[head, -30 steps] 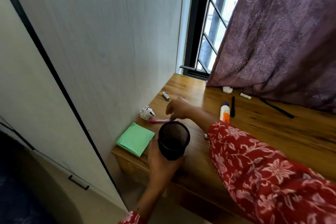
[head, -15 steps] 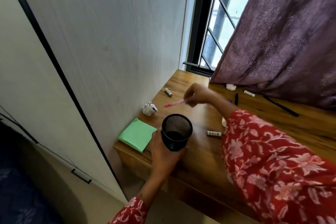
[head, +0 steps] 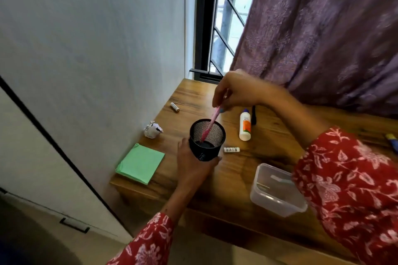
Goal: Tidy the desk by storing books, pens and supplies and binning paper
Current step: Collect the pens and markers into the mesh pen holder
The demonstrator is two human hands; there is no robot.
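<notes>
Now, right hand (head: 235, 90): pinching pink pen (head: 210, 125), tip inside mesh cup (head: 207, 139)
Left hand (head: 193, 162): wrapped round cup, near desk (head: 269, 157) edge
Risk: tilted cup may spill pen if released early

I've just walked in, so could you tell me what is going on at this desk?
A person is tidying the desk. The left hand holds a black mesh cup, and the right hand lowers a pink pen into it. A glue bottle, green pad, crumpled paper and a clear box lie on the desk.
</notes>
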